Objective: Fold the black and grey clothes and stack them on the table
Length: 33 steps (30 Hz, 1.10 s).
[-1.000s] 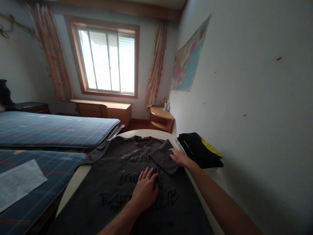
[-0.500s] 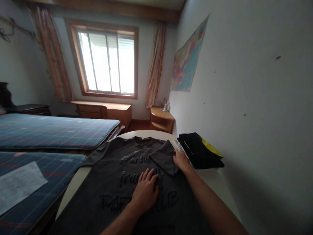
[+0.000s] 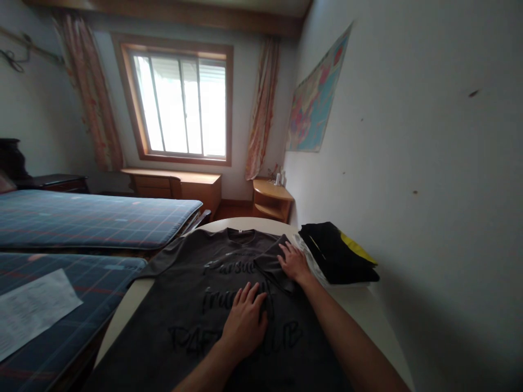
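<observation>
A dark grey T-shirt (image 3: 180,294) with black lettering lies spread on a pale round table (image 3: 118,321), its collar at the far side. Its right sleeve is folded inward over the chest, while the left one lies stretched out toward the table's edge. My left hand (image 3: 247,316) rests flat on the lettering, fingers apart. On the folded sleeve, near its outer fold, lies my right hand (image 3: 293,262) with the fingers spread. Just right of that hand is a stack of folded black clothes (image 3: 333,253) with a yellow patch.
Two mattresses with blue plaid covers (image 3: 102,215) stand to the left, a printed paper sheet (image 3: 36,310) on the nearer one. A white wall (image 3: 429,245) runs close along the right. Beyond the table are a corner shelf (image 3: 272,190) and a wooden desk (image 3: 196,177).
My right hand has shifted slightly inward from the sleeve's outer fold, and its fingers have gone from pinched to spread on the cloth. My left hand stays on the shirt.
</observation>
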{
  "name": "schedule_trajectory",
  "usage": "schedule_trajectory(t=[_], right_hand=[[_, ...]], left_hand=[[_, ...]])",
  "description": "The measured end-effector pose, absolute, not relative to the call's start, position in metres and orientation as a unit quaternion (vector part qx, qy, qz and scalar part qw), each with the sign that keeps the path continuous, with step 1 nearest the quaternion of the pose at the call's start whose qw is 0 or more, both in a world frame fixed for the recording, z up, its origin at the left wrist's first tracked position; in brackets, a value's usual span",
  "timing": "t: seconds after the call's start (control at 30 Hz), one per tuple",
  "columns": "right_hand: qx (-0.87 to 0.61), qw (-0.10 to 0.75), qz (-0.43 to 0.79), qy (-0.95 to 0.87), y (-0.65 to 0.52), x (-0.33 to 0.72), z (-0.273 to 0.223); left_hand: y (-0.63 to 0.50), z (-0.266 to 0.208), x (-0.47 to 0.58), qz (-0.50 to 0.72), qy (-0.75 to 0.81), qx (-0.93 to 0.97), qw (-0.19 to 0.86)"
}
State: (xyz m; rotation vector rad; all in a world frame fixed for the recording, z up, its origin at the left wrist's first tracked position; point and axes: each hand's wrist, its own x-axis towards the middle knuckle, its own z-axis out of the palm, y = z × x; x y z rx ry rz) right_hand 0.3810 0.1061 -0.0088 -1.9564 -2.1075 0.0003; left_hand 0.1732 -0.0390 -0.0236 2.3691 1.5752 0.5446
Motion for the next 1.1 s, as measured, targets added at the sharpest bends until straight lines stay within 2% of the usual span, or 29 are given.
schedule_trajectory(t=[0.17, 0.4, 0.6, 0.83, 0.93, 1.1], right_hand=[[-0.646, 0.061, 0.109, -0.753, 0.102, 0.357, -0.022], [-0.595, 0.113, 0.109, -0.788, 0.097, 0.369, -0.016], [-0.637, 0.063, 0.102, -0.761, 0.107, 0.371, -0.020], [-0.694, 0.154, -0.001, -0.703, 0.092, 0.392, -0.002], [-0.759, 0.127, -0.020, -0.638, 0.075, 0.409, 0.006], [-0.792, 0.062, 0.050, -0.605, 0.049, 0.434, 0.006]], left_hand=[[-0.038, -0.025, 0.173, 0.184, 0.542, 0.810, 0.124], [-0.039, -0.025, 0.174, 0.181, 0.544, 0.811, 0.114], [-0.039, -0.024, 0.173, 0.186, 0.543, 0.810, 0.125], [-0.040, -0.021, 0.172, 0.189, 0.541, 0.810, 0.129], [-0.039, -0.022, 0.173, 0.188, 0.539, 0.811, 0.126], [-0.039, -0.024, 0.173, 0.191, 0.538, 0.812, 0.120]])
